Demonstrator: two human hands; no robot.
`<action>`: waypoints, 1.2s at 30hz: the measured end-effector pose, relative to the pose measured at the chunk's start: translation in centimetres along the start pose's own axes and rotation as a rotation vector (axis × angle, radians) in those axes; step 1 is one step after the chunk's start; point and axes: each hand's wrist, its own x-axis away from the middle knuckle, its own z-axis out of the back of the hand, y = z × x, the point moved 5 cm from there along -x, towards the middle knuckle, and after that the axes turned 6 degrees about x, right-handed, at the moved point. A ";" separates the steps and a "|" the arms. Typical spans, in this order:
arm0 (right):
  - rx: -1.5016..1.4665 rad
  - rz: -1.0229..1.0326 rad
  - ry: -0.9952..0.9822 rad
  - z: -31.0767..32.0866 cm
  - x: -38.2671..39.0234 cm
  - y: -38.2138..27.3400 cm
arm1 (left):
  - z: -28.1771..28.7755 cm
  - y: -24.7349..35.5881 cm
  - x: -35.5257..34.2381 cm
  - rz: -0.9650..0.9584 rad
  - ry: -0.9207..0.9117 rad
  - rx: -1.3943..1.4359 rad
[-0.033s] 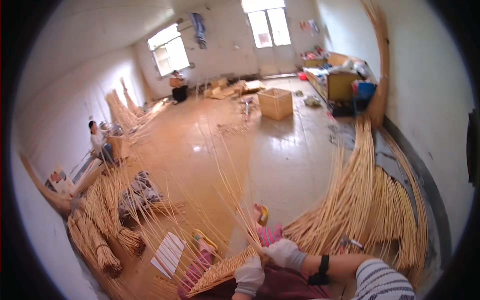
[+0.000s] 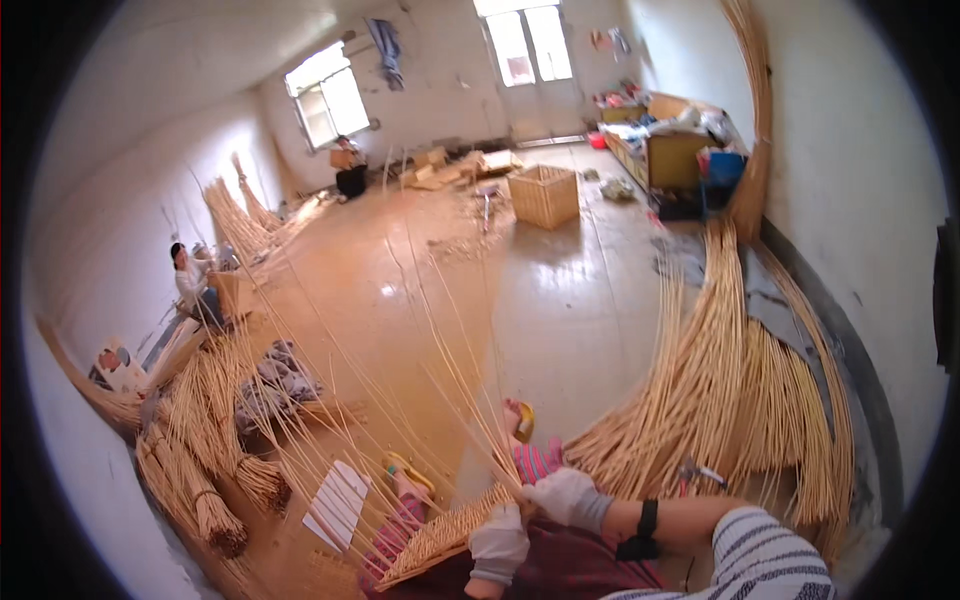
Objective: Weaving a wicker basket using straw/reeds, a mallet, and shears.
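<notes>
A woven wicker panel (image 2: 445, 535) lies across my lap, with long pale rods (image 2: 410, 425) fanning up and away from its far edge. My left hand (image 2: 499, 545), in a white glove, is closed on the panel's right end. Just right of it my right hand (image 2: 565, 497), also gloved, is closed around rods (image 2: 505, 462) at the panel's corner. The two hands are nearly touching, and their fingertips are partly hidden. My legs in striped pink socks (image 2: 540, 462) and yellow sandals show beyond the panel.
A large spread of loose rods (image 2: 690, 400) lies to my right, with a hammer (image 2: 695, 476) on it. Tied rod bundles (image 2: 205, 500) and a white sheet (image 2: 337, 505) are at left. Farther off stand a square wicker basket (image 2: 545, 197) and two people (image 2: 195, 280) working.
The background sits slightly higher and farther left in the picture, as the view has tilted a little. Both hands keep their holds at nearly the same spot.
</notes>
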 end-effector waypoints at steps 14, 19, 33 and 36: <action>0.002 0.089 -0.029 0.0 -0.3 -0.6 | 0.1 0.1 0.3 0.034 -0.011 0.096; -0.051 0.081 0.023 -0.5 0.1 -0.2 | 0.1 0.5 0.3 0.019 -0.008 0.152; -0.051 0.046 -0.008 -0.5 -0.5 0.1 | -2.7 0.2 0.0 -0.009 0.063 0.110; -0.087 0.077 0.075 -1.0 -0.1 0.1 | -2.6 0.5 0.3 -0.042 0.074 0.046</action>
